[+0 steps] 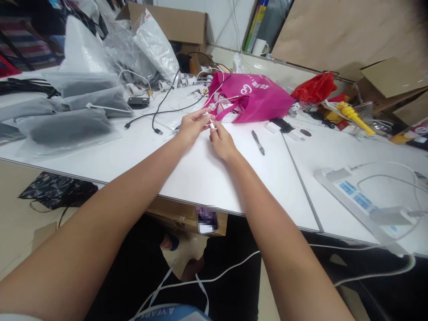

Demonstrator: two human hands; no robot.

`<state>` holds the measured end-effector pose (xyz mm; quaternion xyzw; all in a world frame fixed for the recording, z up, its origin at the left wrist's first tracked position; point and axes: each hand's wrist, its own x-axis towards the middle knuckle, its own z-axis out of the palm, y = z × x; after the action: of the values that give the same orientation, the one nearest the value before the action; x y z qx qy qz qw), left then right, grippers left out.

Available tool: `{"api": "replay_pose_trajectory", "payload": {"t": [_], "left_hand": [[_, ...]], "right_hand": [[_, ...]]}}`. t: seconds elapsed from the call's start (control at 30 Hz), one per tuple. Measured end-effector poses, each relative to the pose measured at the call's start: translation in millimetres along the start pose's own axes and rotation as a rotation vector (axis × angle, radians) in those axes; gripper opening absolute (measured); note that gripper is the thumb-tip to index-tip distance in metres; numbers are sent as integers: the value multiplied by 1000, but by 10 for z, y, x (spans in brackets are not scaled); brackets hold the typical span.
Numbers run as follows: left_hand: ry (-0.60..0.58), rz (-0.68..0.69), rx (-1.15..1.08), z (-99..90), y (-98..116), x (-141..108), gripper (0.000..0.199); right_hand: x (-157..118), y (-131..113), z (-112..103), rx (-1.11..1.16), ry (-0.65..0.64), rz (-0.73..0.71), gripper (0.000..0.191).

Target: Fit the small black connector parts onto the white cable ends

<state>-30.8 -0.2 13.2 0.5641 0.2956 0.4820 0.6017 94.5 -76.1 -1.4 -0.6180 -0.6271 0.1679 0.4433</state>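
Above the white table (203, 174), my two hands meet at a slim white piece (211, 125), too small to name for certain. The fingertips of my left hand (191, 126) pinch its upper end. My right hand (222, 140) is closed around its lower end, thumb along the side. Just behind them lies a magenta bag (264, 100) on its side, its mouth facing my hands, with white items and white cable inside. Black USB cables (147, 117) stretch over the table to the left of my left hand. A pen (258, 142) lies to the right of my right hand.
Grey items in frosted plastic bags (67, 129) cover the table's left side. A white power strip (361, 205) with plugged-in chargers sits at the right, its cord hanging over the front edge. A red plastic bag (314, 87) and a yellow tool (354, 117) lie farther back.
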Motion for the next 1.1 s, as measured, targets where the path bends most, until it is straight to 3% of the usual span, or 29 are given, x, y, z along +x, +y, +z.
{"api": "replay_pose_trajectory", "payload": {"t": [0.53, 0.77, 1.1], "left_hand": [[32, 20, 58, 11, 11, 20, 40], [-20, 48, 97, 27, -21, -18, 45], [-104, 224, 230, 28, -110, 45, 34]], "right_hand": [[-12, -26, 9, 56, 37, 33, 37], [-17, -23, -3, 18, 68, 28, 38], [112, 240, 75, 52, 120, -73, 47]]}}
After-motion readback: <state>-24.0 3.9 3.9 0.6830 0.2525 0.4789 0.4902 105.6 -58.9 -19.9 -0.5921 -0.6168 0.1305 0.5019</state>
